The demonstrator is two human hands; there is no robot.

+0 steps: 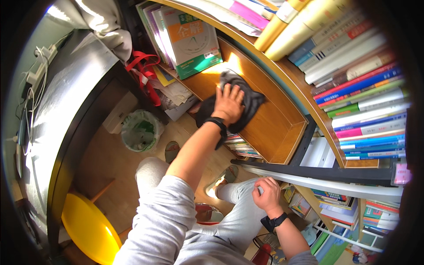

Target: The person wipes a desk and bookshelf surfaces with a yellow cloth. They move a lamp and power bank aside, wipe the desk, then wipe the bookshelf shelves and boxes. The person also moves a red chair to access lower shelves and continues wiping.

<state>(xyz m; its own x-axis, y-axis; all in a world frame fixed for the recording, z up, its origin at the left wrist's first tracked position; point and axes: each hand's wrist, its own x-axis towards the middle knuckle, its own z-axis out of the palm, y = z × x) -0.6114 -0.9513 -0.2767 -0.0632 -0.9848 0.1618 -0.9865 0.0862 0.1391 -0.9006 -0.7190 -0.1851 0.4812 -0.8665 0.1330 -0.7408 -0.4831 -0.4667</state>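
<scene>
My left hand (229, 104) lies flat on a dark grey cloth (250, 104), fingers spread a little, pressing it against the wooden shelf board (265, 132). The cloth is bunched, and part of it hangs over the board's front edge. Beyond it, at the far end of the shelf, a workbook (193, 39) with a grey, orange and green cover leans against several upright books. My right hand (267, 193) rests on my right knee with its fingers curled. Whether anything is under those fingers cannot be seen.
Books (367, 109) fill the upper shelf on the right. A lined waste bin (141, 131) stands on the floor beside red straps (145, 71). Left are a dark desk (69, 89) with cables and a yellow stool (89, 228). A white rail (331, 184) runs at right.
</scene>
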